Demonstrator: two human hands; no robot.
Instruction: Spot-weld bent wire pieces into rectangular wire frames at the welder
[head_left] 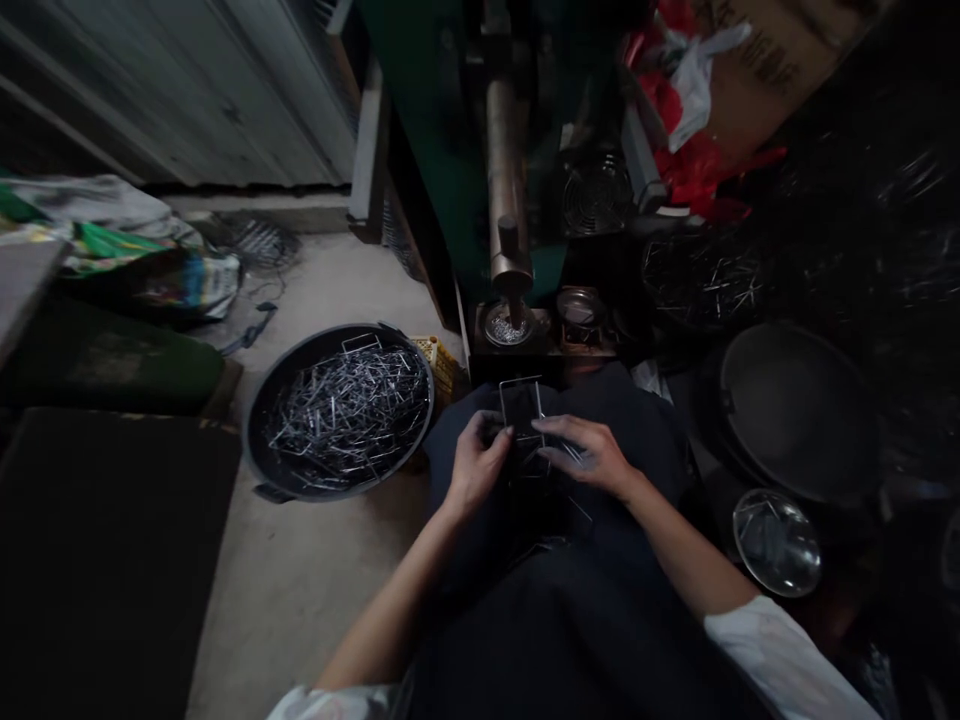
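Wire frame (pixel 538 400) pinched by both hands (pixel 478 460) over a dark-clothed lap (pixel 637 430), grey floor (pixel 300 560) and ribbed panels (pixel 232 90) leftward

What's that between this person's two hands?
A thin, bent wire frame, seen in the head view, spans the gap between the left hand and right hand, with dark clothing behind it.

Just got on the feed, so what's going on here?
A seated person holds a thin, rectangular, silvery metal wire frame above a dark-clothed lap with both hands: the left hand at one side, the right hand at the other, with more thin wires at its fingers. To the left, a round black basin is heaped with similar wire pieces. Ahead stands a machine with a cylindrical metal shaft.
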